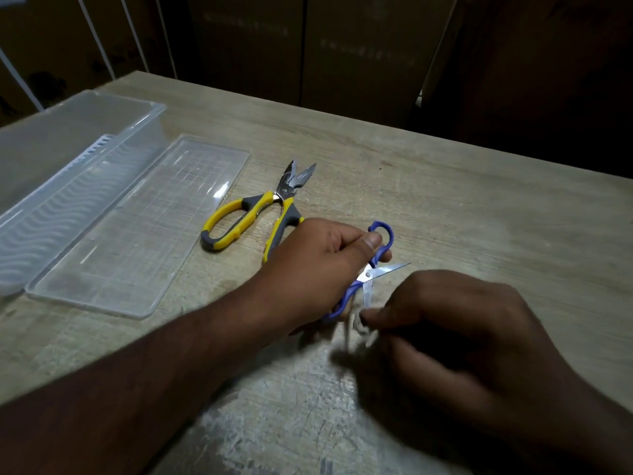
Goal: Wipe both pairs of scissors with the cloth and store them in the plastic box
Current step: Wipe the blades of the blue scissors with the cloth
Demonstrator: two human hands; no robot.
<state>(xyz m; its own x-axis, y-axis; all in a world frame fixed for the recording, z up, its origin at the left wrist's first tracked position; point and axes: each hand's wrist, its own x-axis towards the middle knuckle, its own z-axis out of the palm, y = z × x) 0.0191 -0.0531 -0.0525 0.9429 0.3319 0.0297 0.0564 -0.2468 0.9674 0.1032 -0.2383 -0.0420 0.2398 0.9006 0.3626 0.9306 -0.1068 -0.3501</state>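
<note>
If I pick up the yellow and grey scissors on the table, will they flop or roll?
The yellow and grey scissors look stiff: metal blades, thick handles. They lie flat, so rolling seems unlikely. The open blades might swing at the pivot.

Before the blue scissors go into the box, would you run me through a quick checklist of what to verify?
1. Blue scissors gripped in left hand: ok.
2. Cloth on the lower blade, pinched by right hand: ok, though blurred.
3. Blades closed for storing: not ok, they are spread open.
4. Both blades wiped: cannot tell.
5. Box open, lid off beside it: ok.
6. Yellow scissors wiped: cannot tell; they lie on the table, blades apart.
</note>
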